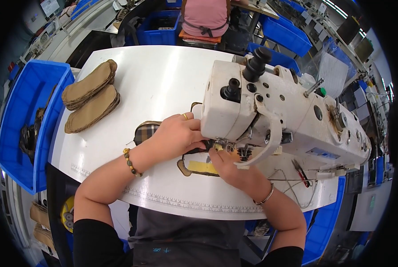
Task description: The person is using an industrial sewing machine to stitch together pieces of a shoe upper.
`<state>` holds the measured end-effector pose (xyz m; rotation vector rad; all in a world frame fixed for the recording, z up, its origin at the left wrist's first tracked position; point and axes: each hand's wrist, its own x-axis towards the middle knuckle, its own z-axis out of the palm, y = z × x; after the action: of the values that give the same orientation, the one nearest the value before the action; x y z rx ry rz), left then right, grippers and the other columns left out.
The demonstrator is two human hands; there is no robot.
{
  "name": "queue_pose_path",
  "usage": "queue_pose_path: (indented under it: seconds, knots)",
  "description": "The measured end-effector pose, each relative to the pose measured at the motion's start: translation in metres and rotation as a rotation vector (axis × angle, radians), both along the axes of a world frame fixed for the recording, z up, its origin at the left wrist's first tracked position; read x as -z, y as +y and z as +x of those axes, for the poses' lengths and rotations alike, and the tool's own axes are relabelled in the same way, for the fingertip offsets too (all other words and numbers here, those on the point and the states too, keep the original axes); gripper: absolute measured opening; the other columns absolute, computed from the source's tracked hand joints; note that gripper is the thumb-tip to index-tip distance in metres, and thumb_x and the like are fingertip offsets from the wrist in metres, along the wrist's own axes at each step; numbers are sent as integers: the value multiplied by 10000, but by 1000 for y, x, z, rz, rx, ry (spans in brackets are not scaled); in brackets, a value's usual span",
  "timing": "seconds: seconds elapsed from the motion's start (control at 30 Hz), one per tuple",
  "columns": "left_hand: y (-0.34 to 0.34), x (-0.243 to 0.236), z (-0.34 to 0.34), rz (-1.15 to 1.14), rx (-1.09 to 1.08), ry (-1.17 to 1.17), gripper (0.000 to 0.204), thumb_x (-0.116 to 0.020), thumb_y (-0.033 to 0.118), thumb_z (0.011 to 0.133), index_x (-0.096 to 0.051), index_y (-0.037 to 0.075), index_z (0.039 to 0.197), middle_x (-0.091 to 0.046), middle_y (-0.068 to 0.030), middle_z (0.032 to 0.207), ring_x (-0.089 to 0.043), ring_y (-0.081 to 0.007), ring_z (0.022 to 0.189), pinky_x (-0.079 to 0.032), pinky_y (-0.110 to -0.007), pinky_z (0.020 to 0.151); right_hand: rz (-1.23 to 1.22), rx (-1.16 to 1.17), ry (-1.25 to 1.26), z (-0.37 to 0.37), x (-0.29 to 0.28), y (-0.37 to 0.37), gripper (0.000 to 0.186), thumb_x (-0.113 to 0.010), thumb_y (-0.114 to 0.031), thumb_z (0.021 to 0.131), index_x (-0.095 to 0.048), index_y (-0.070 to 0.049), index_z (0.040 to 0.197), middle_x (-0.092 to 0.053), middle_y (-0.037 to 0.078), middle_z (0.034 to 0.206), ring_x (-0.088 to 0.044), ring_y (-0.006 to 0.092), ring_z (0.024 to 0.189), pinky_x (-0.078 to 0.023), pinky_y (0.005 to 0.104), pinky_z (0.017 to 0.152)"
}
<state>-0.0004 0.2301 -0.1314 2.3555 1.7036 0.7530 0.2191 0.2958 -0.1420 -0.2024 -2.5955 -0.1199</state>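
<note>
A white sewing machine (pixel 234 95) stands on the white table, its needle area low over the work. My left hand (pixel 179 135) has curled fingers gripping a dark plaid fabric piece with a tan edge (pixel 146 131) beside the presser foot; part of the piece lies hidden under the hand. Close by on the right, my right hand (pixel 230 167) has its fingertips pressed together at the work's edge, right by the needle area. What those fingertips pinch is hidden. Below the hands lies a yellow strip (pixel 202 167) next to a tan rounded edge.
Two stacks of brown sole-shaped pieces (pixel 92 109) lie at the table's left. A blue bin (pixel 36 124) stands beyond that edge. Red-handled thread snips (pixel 300 172) and loose cord lie right of my right hand. A person in pink (pixel 205 18) sits beyond the table's far edge.
</note>
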Motion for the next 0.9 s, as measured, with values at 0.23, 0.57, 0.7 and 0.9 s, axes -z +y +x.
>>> queue_pose_path:
  seconds: [0.23, 0.57, 0.7, 0.9]
  knots:
    - [0, 4, 4, 166, 61, 52, 213, -788, 273, 729, -755, 146, 896, -628, 19, 1033, -595, -200, 940, -503, -342, 787, 207, 52, -197, 10, 1, -8, 317, -666, -162, 762, -720, -82, 1064, -574, -34, 705, -610, 99, 629, -511, 292, 590]
    - [-5, -8, 13, 107, -44, 151, 242, -789, 302, 724, -756, 147, 907, -664, 13, 936, -632, -209, 897, -502, -353, 758, -228, 67, -90, 7, 20, -6, 242, -623, -68, 855, -678, -27, 1087, -691, 75, 846, -686, 221, 743, -538, 320, 675]
    - [-3, -13, 17, 161, -57, 135, 237, -787, 303, 726, -758, 159, 913, -686, 2, 893, -639, -214, 901, -499, -362, 763, -433, 163, -155, 11, 22, -8, 243, -606, -77, 904, -672, -49, 1136, -692, 32, 883, -678, 165, 859, -516, 271, 757]
    - [-1, -16, 20, 161, -83, 137, 247, -800, 282, 712, -757, 162, 923, -692, -5, 891, -642, -224, 884, -499, -366, 765, -52, 79, -195, 13, 26, -3, 270, -627, -87, 829, -679, -28, 1086, -636, 70, 711, -647, 223, 648, -512, 344, 583]
